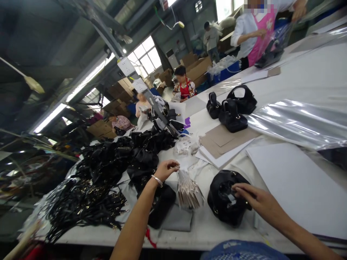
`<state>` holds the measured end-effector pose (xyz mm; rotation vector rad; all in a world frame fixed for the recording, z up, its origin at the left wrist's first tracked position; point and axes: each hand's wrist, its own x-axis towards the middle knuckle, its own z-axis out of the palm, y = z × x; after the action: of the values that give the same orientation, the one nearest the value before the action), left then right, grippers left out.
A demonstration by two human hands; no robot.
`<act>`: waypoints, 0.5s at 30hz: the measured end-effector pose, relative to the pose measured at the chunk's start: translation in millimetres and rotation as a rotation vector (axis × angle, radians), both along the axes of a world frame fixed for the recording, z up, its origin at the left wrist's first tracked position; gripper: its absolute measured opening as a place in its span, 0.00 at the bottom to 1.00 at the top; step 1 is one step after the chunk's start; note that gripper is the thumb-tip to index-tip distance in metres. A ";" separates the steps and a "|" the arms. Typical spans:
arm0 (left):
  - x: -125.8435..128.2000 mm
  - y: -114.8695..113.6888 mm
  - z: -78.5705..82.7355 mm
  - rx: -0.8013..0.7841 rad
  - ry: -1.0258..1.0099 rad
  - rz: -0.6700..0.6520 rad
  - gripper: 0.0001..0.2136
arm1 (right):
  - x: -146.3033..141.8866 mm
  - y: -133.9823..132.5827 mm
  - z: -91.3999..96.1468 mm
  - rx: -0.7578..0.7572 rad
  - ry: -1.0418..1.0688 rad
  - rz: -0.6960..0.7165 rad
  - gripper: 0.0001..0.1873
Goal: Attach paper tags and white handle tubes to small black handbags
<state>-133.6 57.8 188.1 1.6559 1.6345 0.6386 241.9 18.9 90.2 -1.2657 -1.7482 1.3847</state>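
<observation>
A black handbag (222,213) with gold-coloured fittings stands on the table in front of me, its top open and something whitish inside. My right hand (251,195) pinches at the right side of the bag's opening. Just left of the bag lies a fanned bundle of pale paper tags (189,193). At the top end of that bundle, my left hand (167,169) has thumb and fingers brought together; what is between them is too small to make out. Under my left forearm another black bag (162,202) rests beside a folded grey cloth (177,218).
A large pile of black bags (105,162) and straps (81,206) covers the left side. Three finished-looking bags (234,113) stand farther back. Brown cardboard sheets (225,139), white sheets (287,180) and clear plastic film (303,121) lie rightward. A co-worker (260,32) handles plastic across the table.
</observation>
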 end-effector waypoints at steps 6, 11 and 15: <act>40.1 -40.0 42.3 0.174 0.056 -0.021 0.08 | -74.9 17.5 45.9 0.356 0.102 0.155 0.19; 64.9 -61.3 54.1 0.224 -0.123 0.098 0.10 | -145.6 19.8 53.6 0.458 0.257 0.206 0.29; 69.5 -73.3 48.8 0.205 -0.388 0.245 0.16 | -148.9 11.1 58.5 0.289 0.243 0.212 0.13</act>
<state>-64.1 -15.5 236.9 1.3662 1.5315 1.2054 93.0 30.0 148.7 -0.7442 -1.8675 1.2799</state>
